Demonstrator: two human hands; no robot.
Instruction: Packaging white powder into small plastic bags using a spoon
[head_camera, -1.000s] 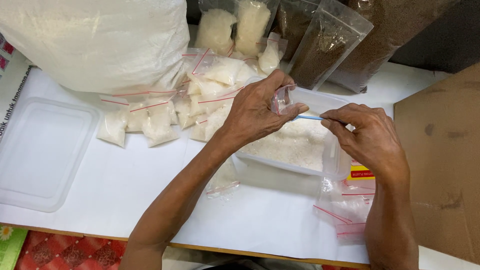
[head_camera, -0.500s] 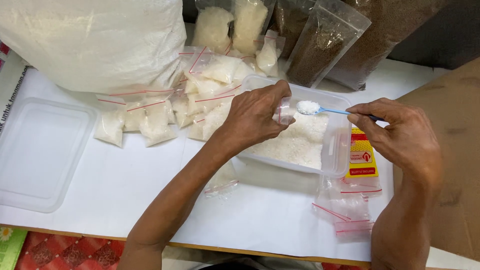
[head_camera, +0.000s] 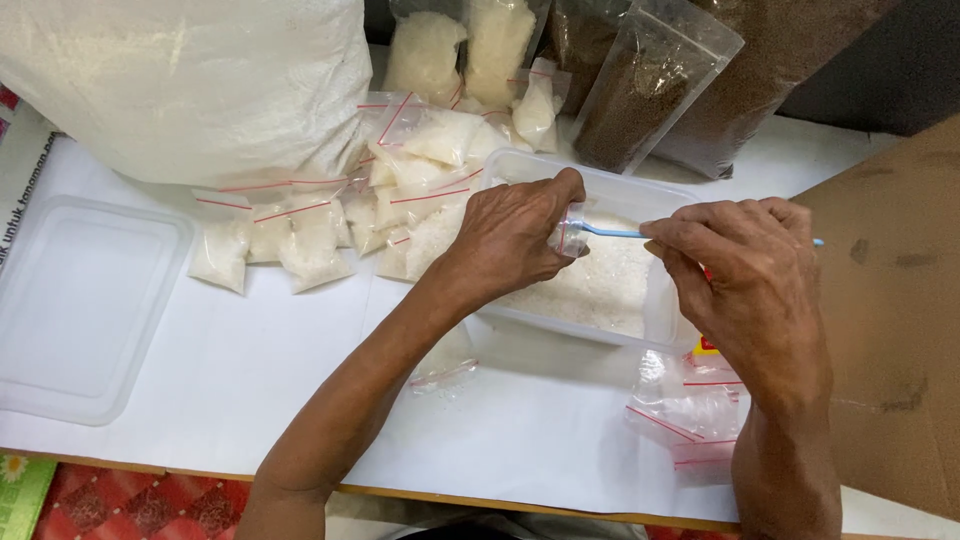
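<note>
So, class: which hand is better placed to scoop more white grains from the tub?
Probably the right hand: it holds the blue spoon over the tub. The left hand grips the small bag.

Bright, even light, soft shadows

Small clear zip bag (head_camera: 568, 232), red strip at its mouth: pinched in the left hand (head_camera: 512, 240), held over the container, mouth turned right. Blue plastic spoon (head_camera: 612, 232), thin handle, lying level: gripped by the right hand (head_camera: 745, 275), bowl end pushed into the bag's mouth, handle tip poking out right of the hand. Clear rectangular container (head_camera: 655, 318), right of centre on the table: open, holding white granules.
</note>
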